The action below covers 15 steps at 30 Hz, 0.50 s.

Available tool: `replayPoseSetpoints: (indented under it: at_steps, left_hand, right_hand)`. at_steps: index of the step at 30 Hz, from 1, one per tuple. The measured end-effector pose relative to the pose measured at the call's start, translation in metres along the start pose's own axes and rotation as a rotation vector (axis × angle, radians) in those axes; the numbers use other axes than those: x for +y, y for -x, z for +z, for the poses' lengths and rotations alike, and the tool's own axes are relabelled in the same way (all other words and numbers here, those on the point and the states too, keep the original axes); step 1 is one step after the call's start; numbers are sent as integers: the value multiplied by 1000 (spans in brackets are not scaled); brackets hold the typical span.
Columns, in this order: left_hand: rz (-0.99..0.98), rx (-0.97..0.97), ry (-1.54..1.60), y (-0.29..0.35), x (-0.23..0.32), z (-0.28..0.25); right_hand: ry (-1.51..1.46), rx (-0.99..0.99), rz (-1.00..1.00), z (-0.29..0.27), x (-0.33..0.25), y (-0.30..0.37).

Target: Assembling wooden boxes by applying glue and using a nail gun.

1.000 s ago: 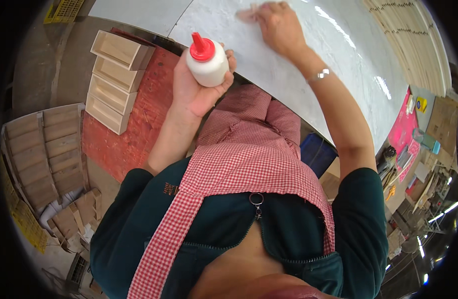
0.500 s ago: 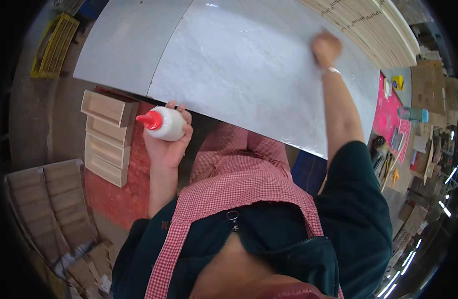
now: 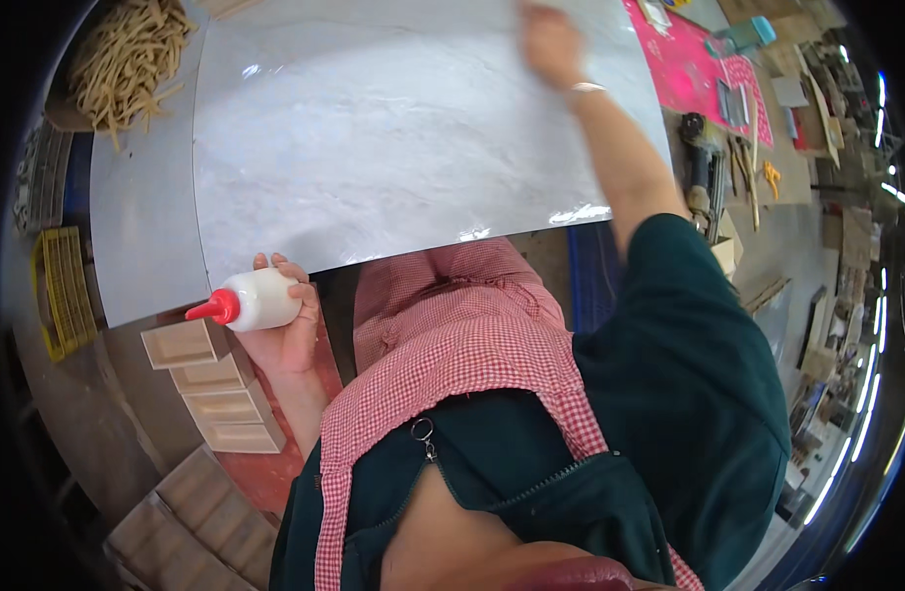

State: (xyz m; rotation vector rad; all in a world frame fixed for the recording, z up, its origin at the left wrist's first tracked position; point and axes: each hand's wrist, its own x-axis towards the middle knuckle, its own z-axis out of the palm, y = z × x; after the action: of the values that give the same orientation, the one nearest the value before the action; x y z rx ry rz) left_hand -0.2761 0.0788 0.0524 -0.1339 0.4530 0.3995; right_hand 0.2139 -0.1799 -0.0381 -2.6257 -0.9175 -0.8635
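Note:
In my left hand (image 3: 293, 343) is a white squeeze bottle (image 3: 267, 298) with a red pointed nozzle, tipped on its side so that the nozzle points left. My fingers wrap round it just off the near edge of a pale, marbled tabletop (image 3: 393, 148). My right hand (image 3: 553, 47) reaches over the far right part of this tabletop, with a thin bracelet at the wrist. Motion smears its fingers, and I cannot make out anything in them.
Small wooden drawer-like boxes (image 3: 224, 406) stand on a red surface below my left hand. At the far left lies a heap of thin wooden strips (image 3: 137, 54). A yellow crate (image 3: 64, 294) is beyond. To the right are a power tool (image 3: 704, 167) and a teal bottle (image 3: 743, 35).
The view has turned: the stacked boards at the far right have left it, and the heap of strips has come in. Both hands appear further left; the left still holds the bottle.

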Motion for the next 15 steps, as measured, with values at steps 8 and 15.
replayPoseSetpoints:
  at_steps: [8, 15]
  left_hand:
    - [-122, 27, -29, -24, -43, -2]
    - [-285, 12, -83, -51, -101, 30]
  right_hand:
    - [20, -182, 64, -153, -11, 146]
    - [-514, -137, -211, -142, -106, 121]
